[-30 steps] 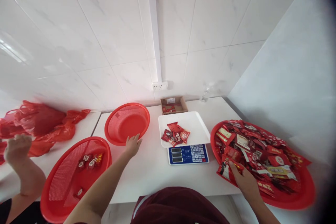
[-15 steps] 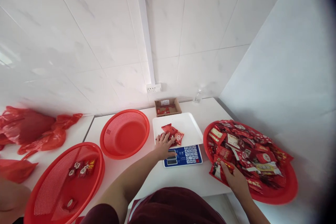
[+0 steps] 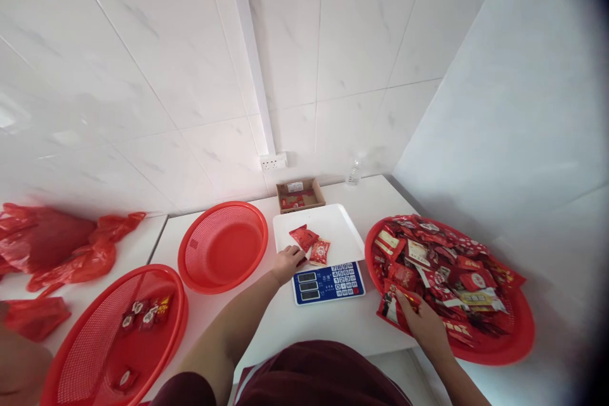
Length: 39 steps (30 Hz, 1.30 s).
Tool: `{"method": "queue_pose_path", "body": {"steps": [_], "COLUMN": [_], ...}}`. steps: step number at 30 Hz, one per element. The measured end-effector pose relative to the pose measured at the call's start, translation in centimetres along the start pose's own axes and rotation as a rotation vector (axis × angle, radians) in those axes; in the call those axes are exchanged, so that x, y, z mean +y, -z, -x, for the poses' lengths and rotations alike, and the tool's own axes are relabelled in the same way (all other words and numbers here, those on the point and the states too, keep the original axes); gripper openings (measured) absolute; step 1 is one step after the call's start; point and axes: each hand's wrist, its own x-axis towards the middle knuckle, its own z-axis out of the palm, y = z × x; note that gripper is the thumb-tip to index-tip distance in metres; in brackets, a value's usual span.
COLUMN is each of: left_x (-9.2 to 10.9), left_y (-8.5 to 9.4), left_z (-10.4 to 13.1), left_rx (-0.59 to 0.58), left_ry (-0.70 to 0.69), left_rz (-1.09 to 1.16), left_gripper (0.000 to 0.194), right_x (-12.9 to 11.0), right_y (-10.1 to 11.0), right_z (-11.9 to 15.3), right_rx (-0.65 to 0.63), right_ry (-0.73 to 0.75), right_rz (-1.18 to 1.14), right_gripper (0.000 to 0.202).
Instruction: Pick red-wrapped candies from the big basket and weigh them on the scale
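Observation:
My left hand [image 3: 287, 264] is closed at the near left edge of the white tray of a digital scale [image 3: 328, 283]. A dark red snack packet, mostly covered by the fingers, shows at its fingertips. Beyond it on the tray lie a red snack packet [image 3: 303, 237] and a lighter patterned packet [image 3: 320, 252]. My right hand [image 3: 425, 328] grips a red pouch [image 3: 394, 311] at the near left rim of a red plastic basket [image 3: 516, 346]. That basket is heaped with mixed red-wrapped snacks.
Left of the scale sits a round red basket [image 3: 223, 252] with a bare bottom. A larger red basket [image 3: 78, 346] nearer me holds several small packets. Behind the scale is a cardboard box [image 3: 301, 195]; a clear bottle [image 3: 354, 173] stands by the wall. Red plastic bags [image 3: 52, 241] lie far left.
My left hand has drawn back from the middle of the tray to its near left edge, with a packet in its fingers. My right hand still grips the red pouch.

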Motion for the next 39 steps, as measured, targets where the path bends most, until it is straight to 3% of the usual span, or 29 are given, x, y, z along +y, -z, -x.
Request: {"method": "queue_pose_path", "body": {"steps": [5,11,14,16,18,23,26,29,33,39], "left_x": [-2.0,-7.4,-9.4,-9.6,-8.8,-3.2,0.6,3.3,4.6,3.5], "left_y": [3.3,8.3,9.2,8.8,7.6,2.8,0.6,-0.4,-0.8,-1.1], "left_z": [-0.2,3.4,5.2,5.6,5.4,2.2,-0.7,-3.2,-4.6,-3.2], "left_rx": [0.157,0.257,0.227,0.179,0.138,-0.055,-0.121,-0.131,-0.18,-0.168], "left_ry": [0.217,0.518,0.667,0.712,0.633,0.154,0.181,0.221,0.129,-0.08], "left_rz": [0.015,-0.01,-0.037,-0.099,-0.161,-0.011,0.08,0.082,0.044,-0.005], "left_gripper": [0.035,0.04,0.043,0.052,0.061,0.073,0.088,0.088,0.079,0.083], "right_x": [-0.1,-0.2,-0.1,0.0,0.2,0.4,0.2,-0.2,-0.7,-0.6], "right_y": [0.1,0.2,0.1,0.0,-0.1,-0.3,-0.2,0.0,0.1,0.0], "right_z": [0.0,0.0,0.0,-0.1,-0.1,-0.3,-0.2,0.0,0.2,0.3], "right_rx": [0.005,-0.019,-0.034,-0.03,-0.018,0.015,0.019,0.019,0.026,0.02], "right_ry": [0.013,-0.013,-0.015,-0.02,-0.013,0.019,0.01,0.008,0.023,0.011], "right_rz": [-0.011,0.022,0.037,0.038,0.029,0.012,0.004,-0.004,-0.028,-0.028], "right_gripper": [0.067,0.07,0.071,0.071,0.069,0.062,0.061,0.059,0.056,0.058]}}
